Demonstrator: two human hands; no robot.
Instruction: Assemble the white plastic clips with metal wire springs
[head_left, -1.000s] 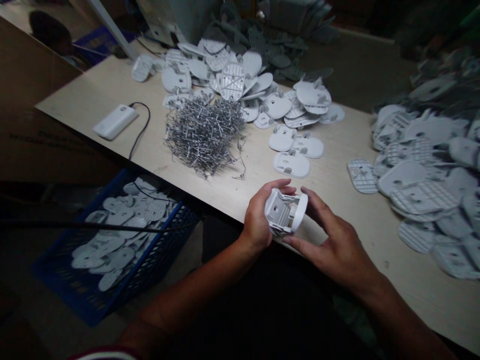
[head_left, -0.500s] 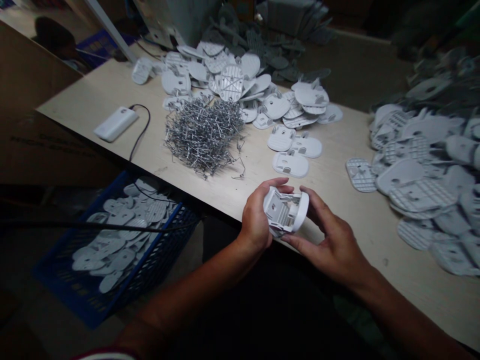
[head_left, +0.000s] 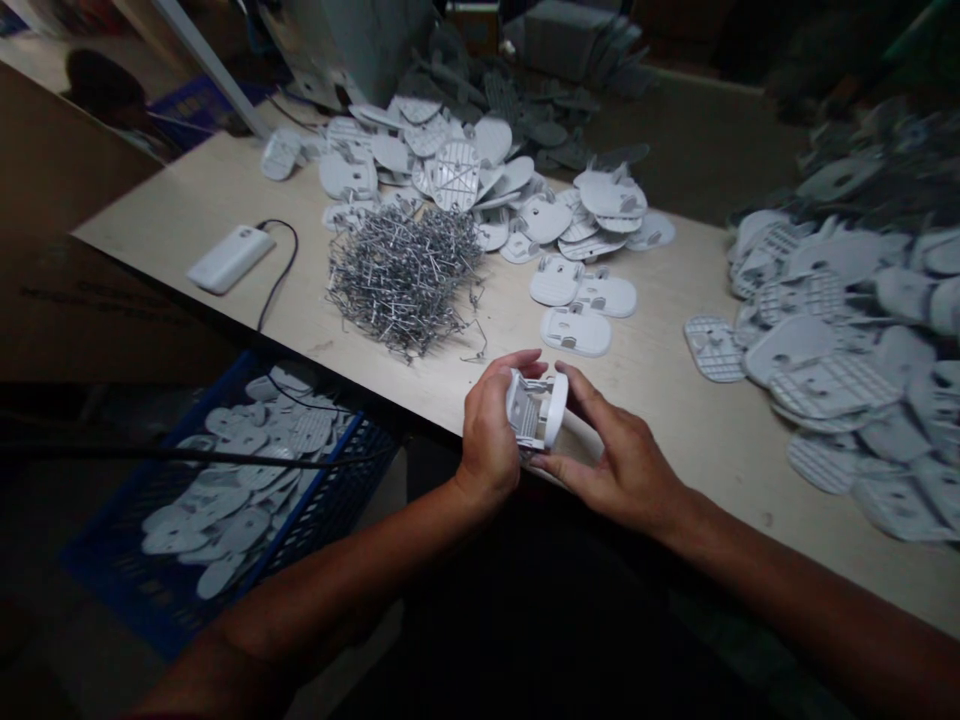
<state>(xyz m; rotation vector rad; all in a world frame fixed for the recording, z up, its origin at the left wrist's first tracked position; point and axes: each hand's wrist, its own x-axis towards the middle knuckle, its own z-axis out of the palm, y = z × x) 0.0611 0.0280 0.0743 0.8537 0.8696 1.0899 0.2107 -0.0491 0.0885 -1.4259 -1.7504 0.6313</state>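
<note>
Between my hands, over the table's front edge, is a white plastic piece point(head_left: 537, 410) made of two rounded plates facing each other, with a gap between them. My left hand point(head_left: 491, 425) wraps round its left plate. The fingers and thumb of my right hand point(head_left: 619, 455) are at the right plate, one above and one below. Just beyond lie several loose white plates point(head_left: 576, 331), and to the left of them is a heap of thin metal springs point(head_left: 405, 275).
White plates are piled at the back point(head_left: 457, 175) and at the right point(head_left: 817, 360). A white power bank point(head_left: 231, 259) with a black cable lies at the left. Below the table's left edge, a blue crate point(head_left: 300, 520) holds more plates. A person's head point(head_left: 105, 85) shows far left.
Both hands have moved left with the white piece. Its two plates now look closer together and turned more edge-on. The view has shifted slightly.
</note>
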